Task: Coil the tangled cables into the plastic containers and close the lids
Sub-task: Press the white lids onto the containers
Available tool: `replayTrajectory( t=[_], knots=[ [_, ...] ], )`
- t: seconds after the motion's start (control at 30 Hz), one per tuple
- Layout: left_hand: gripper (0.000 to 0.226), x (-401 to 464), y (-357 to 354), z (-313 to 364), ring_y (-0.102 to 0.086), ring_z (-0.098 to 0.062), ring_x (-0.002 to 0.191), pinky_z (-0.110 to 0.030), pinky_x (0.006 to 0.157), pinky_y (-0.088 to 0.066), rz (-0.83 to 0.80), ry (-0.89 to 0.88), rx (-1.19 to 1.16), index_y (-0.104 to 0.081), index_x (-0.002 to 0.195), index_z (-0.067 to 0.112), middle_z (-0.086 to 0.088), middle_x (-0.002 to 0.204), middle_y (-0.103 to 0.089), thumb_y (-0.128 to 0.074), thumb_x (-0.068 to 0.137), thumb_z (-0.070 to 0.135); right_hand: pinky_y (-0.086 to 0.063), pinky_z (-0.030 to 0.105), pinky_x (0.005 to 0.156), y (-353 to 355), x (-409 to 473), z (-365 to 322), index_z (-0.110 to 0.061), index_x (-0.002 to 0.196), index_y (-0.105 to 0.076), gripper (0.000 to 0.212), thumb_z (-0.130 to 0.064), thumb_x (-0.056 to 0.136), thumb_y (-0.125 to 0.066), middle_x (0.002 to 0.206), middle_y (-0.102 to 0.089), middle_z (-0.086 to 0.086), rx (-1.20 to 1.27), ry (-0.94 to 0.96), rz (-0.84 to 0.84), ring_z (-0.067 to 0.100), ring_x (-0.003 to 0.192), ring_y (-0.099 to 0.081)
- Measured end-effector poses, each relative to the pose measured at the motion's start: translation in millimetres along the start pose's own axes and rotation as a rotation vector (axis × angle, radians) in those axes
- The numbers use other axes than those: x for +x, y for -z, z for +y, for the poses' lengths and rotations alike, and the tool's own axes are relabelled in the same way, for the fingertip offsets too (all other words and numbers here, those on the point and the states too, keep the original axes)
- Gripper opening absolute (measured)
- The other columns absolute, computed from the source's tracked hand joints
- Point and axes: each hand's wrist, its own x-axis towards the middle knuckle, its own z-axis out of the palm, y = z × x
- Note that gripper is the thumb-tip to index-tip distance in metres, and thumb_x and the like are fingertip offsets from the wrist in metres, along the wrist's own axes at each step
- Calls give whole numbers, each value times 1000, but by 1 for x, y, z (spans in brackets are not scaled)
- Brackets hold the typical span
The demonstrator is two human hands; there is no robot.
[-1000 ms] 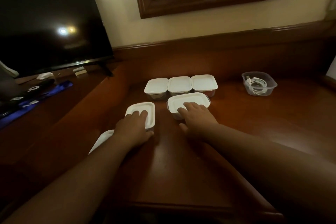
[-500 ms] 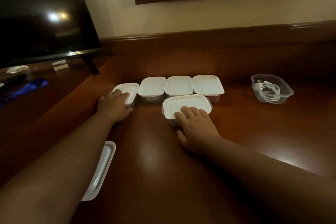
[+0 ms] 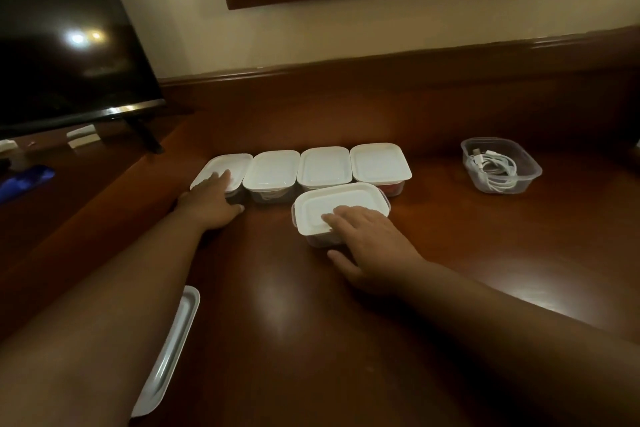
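Containers [image 3: 323, 168] lidded, contents obscured, spare lid [image 3: 166, 357] half-hidden

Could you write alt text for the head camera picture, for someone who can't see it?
A person's left hand and right hand rest on white-lidded plastic containers on a dark wooden desk. To the right stands an open clear container of coiled white cable; a loose white lid lies near the left forearm.

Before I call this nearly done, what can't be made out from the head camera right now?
- Contents of the five lidded containers: white lids cover them.
- Left hand fingers' grip on the leftmost container: hidden by the hand.
- Loose lid: partly behind the left forearm.
- Open container's white cable: connector type too small.
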Motion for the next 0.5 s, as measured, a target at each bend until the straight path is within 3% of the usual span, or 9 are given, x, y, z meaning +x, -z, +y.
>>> replayTrajectory(
  t=[0.1, 0.2, 0.33, 0.4, 0.5],
  knots=[
    [85, -15, -4, 1, -15, -31, 151, -49, 118, -23, 94, 1, -196, -15, 157, 31, 0, 167, 1, -65, 91, 47, -11, 33, 120, 11, -16, 25, -27, 153, -27, 62, -51, 98, -45, 161, -27, -1, 85, -88, 103, 17, 148, -18],
    [71, -40, -11, 0, -31, -35, 143, -52, 111, -34, 253, -46, -223, -37, 150, 25, -8, 160, -26, -68, 89, 43, -9, 35, 119, 22, -27, 68, -22, 153, -27, 64, -47, 98, -48, 161, -25, 2, 64, -264, 171, 20, 150, -16],
    [37, -84, -16, -3, -55, -32, 107, -44, 83, -50, 351, -83, -183, -59, 117, 20, -7, 122, -51, -69, 88, 39, -10, 46, 121, 30, -32, 135, -17, 154, -17, 76, -45, 94, -52, 162, -15, 13, -126, -548, 158, 30, 151, -9],
    [23, -106, -17, -3, -55, -26, 88, -38, 70, -48, 349, -85, -150, -59, 102, 24, -2, 104, -51, -68, 88, 40, -10, 50, 121, 33, -34, 160, -14, 153, -18, 79, -44, 90, -56, 160, -18, 19, -157, -617, 130, 35, 150, -11],
    [17, -132, -22, -3, -54, -17, 76, -32, 63, -47, 303, -78, -132, -55, 88, 30, 7, 89, -50, -66, 88, 44, -16, 52, 121, 37, -37, 180, -12, 151, -22, 80, -43, 86, -56, 155, -29, 19, -190, -633, 58, 34, 146, -21]
  ],
)
